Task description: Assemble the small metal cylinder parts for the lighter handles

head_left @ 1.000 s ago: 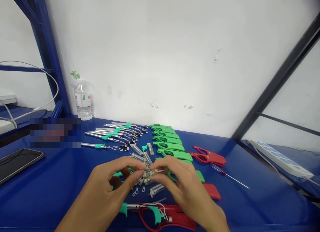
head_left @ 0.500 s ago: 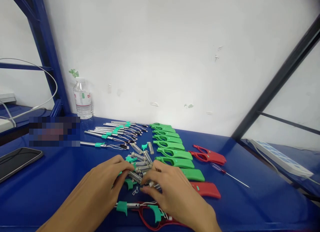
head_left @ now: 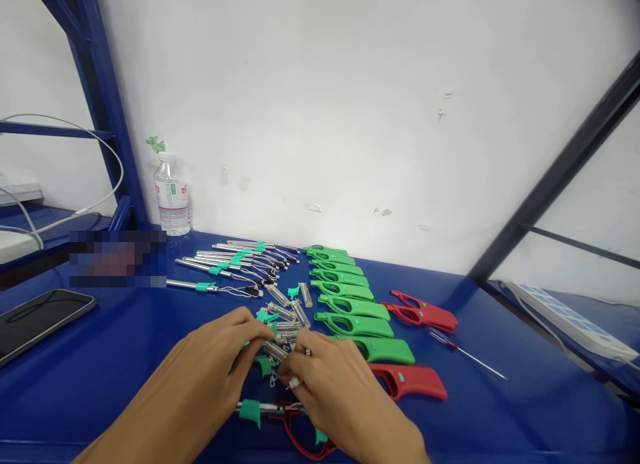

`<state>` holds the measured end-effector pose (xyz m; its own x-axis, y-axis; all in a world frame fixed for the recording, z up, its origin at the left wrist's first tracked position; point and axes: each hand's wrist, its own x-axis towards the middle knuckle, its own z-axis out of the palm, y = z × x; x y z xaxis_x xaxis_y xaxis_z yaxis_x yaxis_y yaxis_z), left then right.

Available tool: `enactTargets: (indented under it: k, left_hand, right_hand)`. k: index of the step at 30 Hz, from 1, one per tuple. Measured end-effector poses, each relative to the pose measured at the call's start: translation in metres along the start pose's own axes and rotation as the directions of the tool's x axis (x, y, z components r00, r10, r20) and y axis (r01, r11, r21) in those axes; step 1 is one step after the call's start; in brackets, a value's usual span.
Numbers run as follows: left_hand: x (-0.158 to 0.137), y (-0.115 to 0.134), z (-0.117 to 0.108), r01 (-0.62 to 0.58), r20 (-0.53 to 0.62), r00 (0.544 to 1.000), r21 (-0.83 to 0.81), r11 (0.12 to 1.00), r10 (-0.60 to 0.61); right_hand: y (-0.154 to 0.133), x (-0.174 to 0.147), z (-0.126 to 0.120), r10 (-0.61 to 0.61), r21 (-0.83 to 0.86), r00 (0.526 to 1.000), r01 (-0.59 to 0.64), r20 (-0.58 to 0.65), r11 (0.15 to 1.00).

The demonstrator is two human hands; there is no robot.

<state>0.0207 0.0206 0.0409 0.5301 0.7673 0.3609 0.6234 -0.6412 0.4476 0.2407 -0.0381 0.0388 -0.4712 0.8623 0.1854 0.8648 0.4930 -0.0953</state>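
The blue counter [head_left: 510,421] gave us one broad surface, with the parts sorted by kind, seemingly so that each could be picked out quickly. We had the green cases [head_left: 367,326] stacked in a tidy column, the red cases [head_left: 423,382] mostly at its right and near end, and the metal rods [head_left: 187,283] side by side, probably to keep their wires from tangling. Our left hand [head_left: 220,354] was drawn narrow, fingertips touching one end of a clear tank [head_left: 274,351] near the pile's front edge; we could not tell whether it gripped. Our right hand [head_left: 313,371] was curled tight at the tank's other end, holding a pale piece [head_left: 294,383] mostly hidden by fingers, perhaps bent for close control
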Motion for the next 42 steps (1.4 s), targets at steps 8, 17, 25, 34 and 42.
enactTargets:
  k: [8,17,25,34,42]
  left_hand:
    - [0.0,-0.002,-0.002,0.017,0.016,1.0,0.005,1.0,-0.017]
    - [0.0,-0.002,0.0,0.044,0.046,0.998,-0.005,0.999,-0.044]
    - [0.0,0.0,0.001,0.028,0.024,0.999,-0.003,1.0,-0.028]
    - [0.0,0.002,0.004,0.027,0.01,1.0,-0.017,0.999,-0.027]
    - [-0.002,0.003,0.008,0.041,-0.032,0.999,-0.055,0.998,-0.042]
  right_hand:
    - [0.001,0.003,0.007,-0.009,-0.04,1.0,0.008,-0.026,0.999]
    - [0.002,0.004,0.007,-0.047,-0.097,0.999,0.046,-0.014,0.994]
    - [0.004,0.004,0.006,-0.071,-0.12,0.997,0.07,-0.003,0.99]
    - [0.009,0.005,0.008,-0.085,-0.114,0.996,0.084,-0.009,0.99]
    - [0.011,-0.002,0.001,-0.022,-0.034,0.996,0.019,-0.089,0.999]
